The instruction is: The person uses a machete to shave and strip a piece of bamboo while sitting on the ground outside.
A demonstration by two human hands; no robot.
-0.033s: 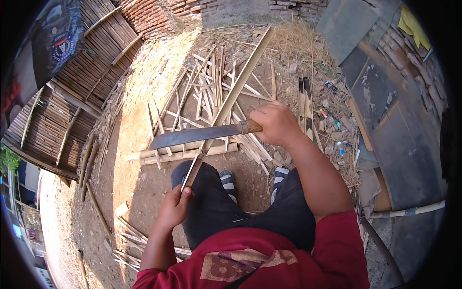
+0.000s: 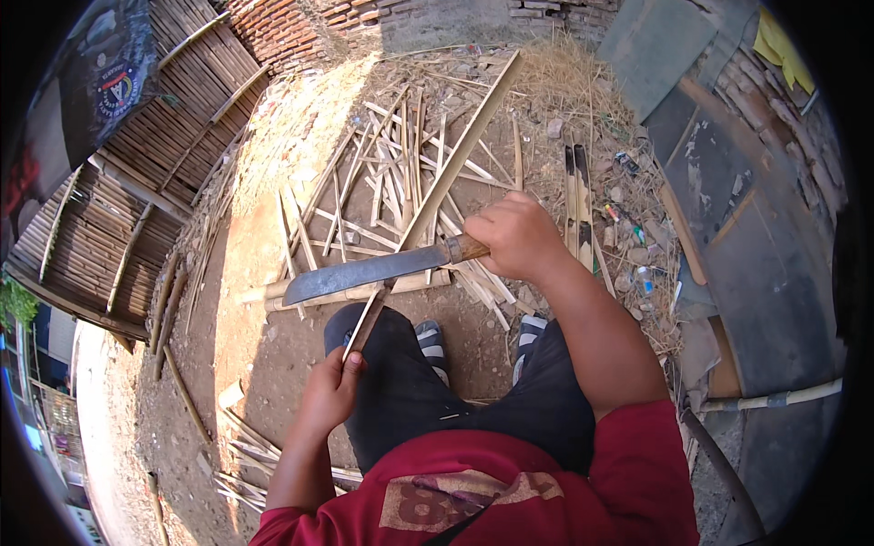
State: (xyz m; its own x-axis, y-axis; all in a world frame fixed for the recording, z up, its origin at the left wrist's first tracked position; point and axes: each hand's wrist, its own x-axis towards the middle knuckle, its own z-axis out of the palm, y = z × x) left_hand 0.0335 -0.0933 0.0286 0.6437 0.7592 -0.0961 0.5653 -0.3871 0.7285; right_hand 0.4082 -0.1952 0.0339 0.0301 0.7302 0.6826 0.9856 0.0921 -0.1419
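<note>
My left hand [image 2: 333, 391] is closed around the near end of a long split bamboo strip [image 2: 462, 150], beside my left knee. The strip slants away to the far right, its pale inner face showing. My right hand [image 2: 515, 235] grips the wooden handle of a machete [image 2: 364, 275]. Its broad dark blade lies across the strip, tip pointing left, a little beyond my left hand. The blade hides part of the strip, and I cannot tell how deep its edge sits in the bamboo.
A loose pile of split bamboo strips [image 2: 391, 173] lies ahead, with bamboo poles [image 2: 364, 289] at its near side. More strips [image 2: 246, 455] lie at lower left. Two dark-marked bamboo pieces [image 2: 577, 200] and litter are on the right, near leaning boards [image 2: 774, 264]. A bamboo-slat structure [image 2: 137, 191] stands left.
The machete's handle and my right hand have shifted slightly left and nearer, with the blade's face turned more into view. The strip's far end has swung slightly right. My left hand stays in place.
</note>
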